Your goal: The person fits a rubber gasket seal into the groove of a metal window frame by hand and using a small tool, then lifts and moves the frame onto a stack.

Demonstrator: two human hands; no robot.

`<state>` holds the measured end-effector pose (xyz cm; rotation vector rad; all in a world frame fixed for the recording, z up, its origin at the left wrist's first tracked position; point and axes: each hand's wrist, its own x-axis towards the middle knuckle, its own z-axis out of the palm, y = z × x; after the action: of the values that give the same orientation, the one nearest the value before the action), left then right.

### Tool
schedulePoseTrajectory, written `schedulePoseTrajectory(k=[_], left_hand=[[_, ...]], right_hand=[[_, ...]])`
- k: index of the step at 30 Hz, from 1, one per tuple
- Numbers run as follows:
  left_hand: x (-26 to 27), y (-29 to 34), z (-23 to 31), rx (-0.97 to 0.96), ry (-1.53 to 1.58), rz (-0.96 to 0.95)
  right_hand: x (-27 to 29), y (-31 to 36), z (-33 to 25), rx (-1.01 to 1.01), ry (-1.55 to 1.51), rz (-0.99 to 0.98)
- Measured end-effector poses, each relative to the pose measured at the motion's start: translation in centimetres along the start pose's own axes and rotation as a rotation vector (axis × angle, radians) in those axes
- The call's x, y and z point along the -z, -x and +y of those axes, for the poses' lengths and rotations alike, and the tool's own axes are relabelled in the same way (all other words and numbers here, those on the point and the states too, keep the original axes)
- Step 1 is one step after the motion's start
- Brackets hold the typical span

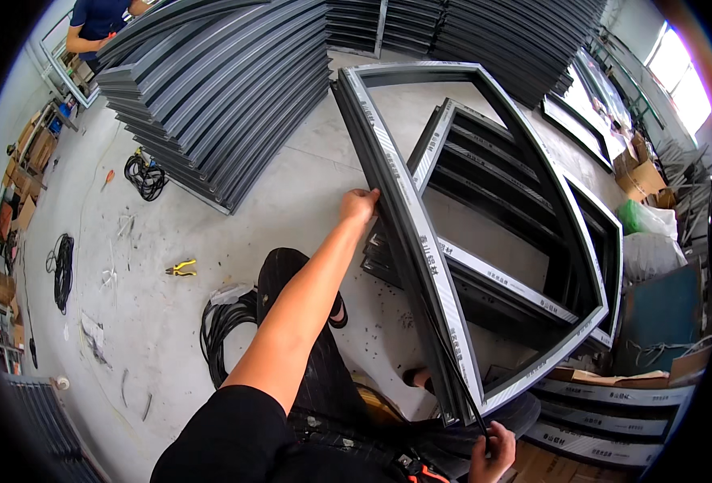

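Note:
A large dark window frame [408, 193] with pale protective film on its face stands tilted in front of me. My left hand [359, 206] is closed at the frame's left outer side, its fingertips hidden against the edge. Low at the frame's near corner, my right hand [493, 455] pinches a thin black rubber strip [462, 377]. The strip runs up from those fingers along the frame's near left side. Behind this frame, more film-covered frames [493, 278] lie stacked, partly seen through its opening.
Tall stacks of dark frames [219, 97] rise ahead. Yellow-handled pliers [181, 268], a black strip coil [227, 330], a black cable bundle [64, 270] and scraps lie on the floor [171, 314] at left. Cardboard boxes [639, 173] stand right. Another person [94, 28] works at far left.

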<state>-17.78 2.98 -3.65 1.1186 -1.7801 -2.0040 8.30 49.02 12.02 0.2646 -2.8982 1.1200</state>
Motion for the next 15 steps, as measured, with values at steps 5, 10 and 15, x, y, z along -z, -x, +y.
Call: schedulePoseTrajectory(k=[5,10,15], left_hand=[[0.2,2.5,-1.5,0.107,0.034,-0.124],[1.0,2.1,-3.7,-0.006,0.057,-0.099],[-1.3,5.4,-3.6,-0.044,-0.021,-0.113]], right_hand=[[0.2,0.5,2.6,0.107,0.164,-0.008],[-1.7,1.2,6.5,0.068,0.199,-0.058],[-4.3,3.2,11.5,0.08,0.061,0.207]])
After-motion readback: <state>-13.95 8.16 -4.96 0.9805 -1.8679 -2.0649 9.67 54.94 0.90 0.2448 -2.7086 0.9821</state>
